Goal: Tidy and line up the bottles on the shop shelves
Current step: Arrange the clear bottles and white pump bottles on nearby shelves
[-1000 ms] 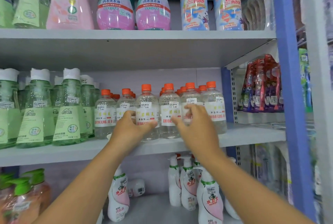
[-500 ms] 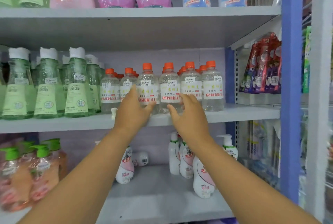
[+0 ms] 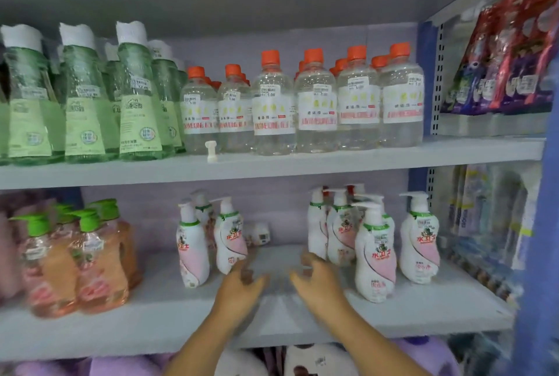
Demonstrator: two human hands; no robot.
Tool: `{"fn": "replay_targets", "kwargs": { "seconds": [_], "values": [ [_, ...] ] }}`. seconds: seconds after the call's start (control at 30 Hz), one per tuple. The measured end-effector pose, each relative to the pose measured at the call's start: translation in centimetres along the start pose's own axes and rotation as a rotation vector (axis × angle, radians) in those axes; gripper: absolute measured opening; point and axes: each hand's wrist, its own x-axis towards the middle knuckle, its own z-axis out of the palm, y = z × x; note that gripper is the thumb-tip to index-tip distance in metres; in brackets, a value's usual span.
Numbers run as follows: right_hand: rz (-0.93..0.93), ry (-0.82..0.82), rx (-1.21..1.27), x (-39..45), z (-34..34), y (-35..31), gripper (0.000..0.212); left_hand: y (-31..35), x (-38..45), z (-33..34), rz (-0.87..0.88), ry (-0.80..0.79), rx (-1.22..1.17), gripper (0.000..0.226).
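In the head view, both hands are reaching over the lower shelf; the left hand and right hand are spread loosely, holding nothing, between two groups of white pump bottles. Orange-capped clear bottles are standing on the upper shelf, green bottles left of them. Peach pump bottles are sitting far left.

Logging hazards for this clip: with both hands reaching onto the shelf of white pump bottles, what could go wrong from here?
1. The pump bottles are tall and stand close together; the right hand, right beside them, could tip one into its neighbours.
2. The left hand is near the smaller group, which could topple the same way.
3. A small white part stands loose at the upper shelf's front edge and might get knocked off.
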Motion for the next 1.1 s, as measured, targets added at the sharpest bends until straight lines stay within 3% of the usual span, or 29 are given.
{"fn": "replay_targets", "kwargs": {
  "seconds": [0.1,0.27,0.37,0.47,0.6,0.7,0.83,0.9,0.97,1.1],
  "values": [
    [0.016,-0.028,-0.098,3.5,2.5,0.2,0.06,-1.9,2.5,-0.6,-0.058,0.037,-0.092,0.047],
    [-0.268,-0.027,-0.357,11.2,4.8,-3.0,0.056,-3.7,4.6,-1.2,-0.122,0.164,-0.377,0.026],
    [-0.324,-0.155,-0.529,15.6,7.3,-4.8,0.062,-4.3,5.5,-0.7,-0.101,0.17,-0.45,0.026],
    [-0.33,-0.203,-0.696,18.3,9.3,-5.2,0.062,-4.9,6.5,-0.4,-0.126,0.14,-0.511,0.031],
    [-0.193,-0.098,-0.734,18.6,9.9,-4.5,0.071,-5.4,6.9,-0.1,-0.149,0.113,-0.567,0.039],
    [-0.054,-0.014,-0.598,15.2,7.4,-3.3,0.051,-5.0,6.6,0.0,-0.137,0.082,-0.556,0.04],
    [0.125,0.002,0.173,7.5,3.6,-2.6,0.023,-3.0,6.6,0.2,-0.041,-0.029,-0.531,0.047],
    [0.111,-0.025,0.34,5.0,3.2,-2.2,0.022,-1.9,7.0,0.7,0.02,-0.103,-0.526,0.049],
    [0.058,-0.026,0.384,3.4,3.2,-2.0,0.021,-1.1,7.4,1.3,0.062,-0.097,-0.495,0.039],
    [-0.012,-0.05,0.217,3.1,2.7,-0.9,0.031,-0.7,7.3,1.9,0.103,-0.021,-0.479,0.041]
  ]
}}
